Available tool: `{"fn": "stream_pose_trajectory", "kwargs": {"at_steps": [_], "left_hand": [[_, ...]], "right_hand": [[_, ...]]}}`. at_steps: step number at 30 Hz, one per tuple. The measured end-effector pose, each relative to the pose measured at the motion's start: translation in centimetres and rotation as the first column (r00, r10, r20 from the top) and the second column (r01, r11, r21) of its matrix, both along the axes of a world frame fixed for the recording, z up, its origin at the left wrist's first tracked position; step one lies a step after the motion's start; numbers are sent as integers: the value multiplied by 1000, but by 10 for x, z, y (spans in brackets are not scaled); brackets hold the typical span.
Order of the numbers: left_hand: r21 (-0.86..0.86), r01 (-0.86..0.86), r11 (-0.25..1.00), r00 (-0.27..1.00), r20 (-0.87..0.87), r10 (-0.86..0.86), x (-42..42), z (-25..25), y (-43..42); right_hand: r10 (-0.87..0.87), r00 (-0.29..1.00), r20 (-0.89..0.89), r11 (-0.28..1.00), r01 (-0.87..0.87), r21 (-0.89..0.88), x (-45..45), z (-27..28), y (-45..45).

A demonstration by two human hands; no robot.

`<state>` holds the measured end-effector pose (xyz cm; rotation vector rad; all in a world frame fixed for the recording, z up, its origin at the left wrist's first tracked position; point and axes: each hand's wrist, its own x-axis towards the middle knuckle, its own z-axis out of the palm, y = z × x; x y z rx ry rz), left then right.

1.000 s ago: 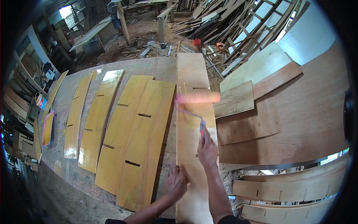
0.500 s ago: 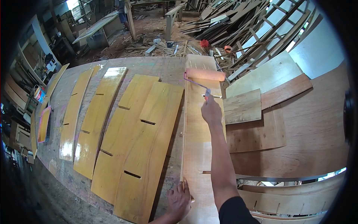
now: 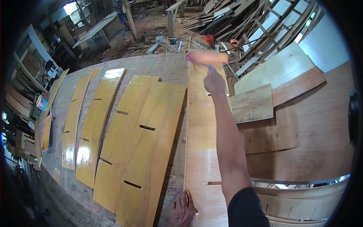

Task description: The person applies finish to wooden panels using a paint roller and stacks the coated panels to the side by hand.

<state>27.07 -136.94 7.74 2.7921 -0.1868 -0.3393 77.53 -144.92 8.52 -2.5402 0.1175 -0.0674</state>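
My right hand [image 3: 214, 82] is closed round the handle of a paint roller [image 3: 208, 57], whose pinkish-orange sleeve is at the far end of a long slotted board [image 3: 202, 125]. The board's far part looks yellower than the near part. At the board's left edge, near the bottom of the view, my left hand [image 3: 183, 210] rests with its fingertips on the edge; it is partly cut off by the frame, and whether it grips is unclear. Left of the board lie several yellow, glossy slotted boards [image 3: 151, 136] on the worktable [image 3: 166, 64].
A paint tray [image 3: 46, 132] and a small bucket [image 3: 41, 101] are at the far left. Unpainted panels [image 3: 255, 104] lie to the right, with curved slotted boards [image 3: 298, 200] below them. Scrap wood [image 3: 223, 22] is piled beyond the table; a person [image 3: 121, 13] stands partly visible behind.
The roller and my right hand have moved away from me to the board's far end, and my right arm is stretched further. More of the board's far part looks yellow.
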Motion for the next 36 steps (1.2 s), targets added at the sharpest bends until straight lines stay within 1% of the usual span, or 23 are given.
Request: {"fn": "stream_pose_trajectory", "kwargs": {"at_steps": [1, 3, 4, 5, 6, 8, 10, 12, 14, 15, 16, 18, 19, 21, 23, 25, 27, 30, 31, 32, 34, 35, 36], "left_hand": [[14, 3, 1000, 1000, 8, -3, 0, 1, 0], [34, 15, 999, 1000, 21, -16, 2, 4, -2], [43, 28, 999, 999, -22, -27, 6, 6, -1], [52, 37, 998, 997, -65, -34, 9, 8, 2], [52, 31, 998, 998, -55, -29, 13, 11, 4], [11, 6, 1000, 995, -103, -5, 15, 13, 0], [25, 1, 1000, 992, -127, 2, 19, 11, -3], [43, 11, 999, 987, -161, -4, 19, 12, -5], [100, 69, 993, 985, -167, -52, 22, 17, -3], [102, 66, 993, 983, -175, -48, 20, 17, 0], [79, 50, 996, 984, -175, -35, 19, 15, 0], [36, 32, 999, 986, -162, -26, 23, 11, -4], [53, 47, 997, 989, -144, -39, 24, 10, -3], [84, 67, 994, 987, -153, -53, 19, 11, -2], [37, 34, 999, 986, -166, -28, 23, 11, -2], [42, 23, 999, 990, -139, -17, 22, 12, -3], [21, 8, 1000, 994, -113, -6, 22, 15, -4], [33, 23, 999, 989, -145, -18, 21, 15, -2], [53, 40, 998, 993, -112, -34, 21, 12, -2], [77, 56, 995, 996, -71, -51, 25, 10, -2], [111, 83, 990, 994, -79, -75, 41, 7, 4], [146, 115, 983, 990, -93, -102, 47, 6, 5], [147, 125, 981, 988, -110, -109, 50, 4, 4]], "right_hand": [[2, 999, 40, 1000, -3, 15, 16, -3, 3], [16, 999, 32, 1000, -16, 20, 35, -11, -2], [37, 999, 26, 999, -38, 20, 43, -12, -4], [32, 999, 31, 999, -33, 30, 36, -10, -7], [28, 999, 37, 998, -31, 60, 22, -10, -11], [36, 999, 31, 997, -38, 70, 17, -10, -15], [76, 988, 135, 996, -81, 30, 32, -23, -14], [70, 992, 105, 997, -71, 6, 48, -24, -12], [45, 999, -17, 999, -45, 7, 47, -8, -10], [70, 997, 22, 997, -70, 35, 43, -13, -13], [78, 997, 21, 997, -79, 27, 32, -9, -12], [52, 998, -44, 999, -52, 0, 4, 6, -20], [70, 997, 22, 997, -70, -20, 0, 8, -19], [77, 997, -24, 997, -77, 20, 26, 3, -14], [89, 995, -49, 995, -87, 51, 32, -5, -10], [69, 998, 11, 998, -69, 2, 17, -9, -5], [102, 995, 8, 995, -102, 0, -29, -4, -14], [128, 992, 3, 992, -128, -13, -149, -6, -29], [146, 989, 20, 989, -145, -4, -183, -7, -34], [148, 989, 25, 989, -148, -8, -201, -2, -35], [122, 990, -71, 992, -123, -6, -234, 4, -39], [113, 994, -3, 993, -113, -38, -228, -2, -37], [106, 994, -20, 994, -106, -32, -211, -11, -38]]}}
